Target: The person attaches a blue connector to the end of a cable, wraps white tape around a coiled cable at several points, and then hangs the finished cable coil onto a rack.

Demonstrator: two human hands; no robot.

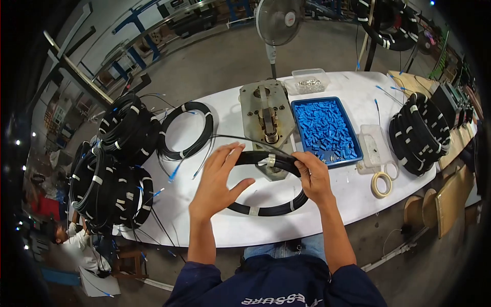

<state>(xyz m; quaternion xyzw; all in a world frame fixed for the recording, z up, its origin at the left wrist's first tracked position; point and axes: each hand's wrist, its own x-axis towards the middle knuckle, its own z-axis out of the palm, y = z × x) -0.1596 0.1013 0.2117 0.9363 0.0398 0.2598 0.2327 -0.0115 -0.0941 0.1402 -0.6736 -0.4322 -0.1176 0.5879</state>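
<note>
A black cable coil (271, 207) bound with white tape bands lies in front of me on the white table (286, 230). My left hand (219, 180) holds its left side, fingers spread over the top of the loop. My right hand (313, 176) grips the coil's upper right part, next to a silvery tape band (271, 160). A loose black cable end (245, 138) arcs up from the coil toward the metal press (267, 123) just behind it.
A blue tray of small blue parts (326, 130) sits right of the press. A clear box of metal pieces (308, 83), a tape roll (381, 184), a single coil (186, 130) and stacks of coils (110, 179) (419, 133) surround me. A fan (279, 20) stands behind.
</note>
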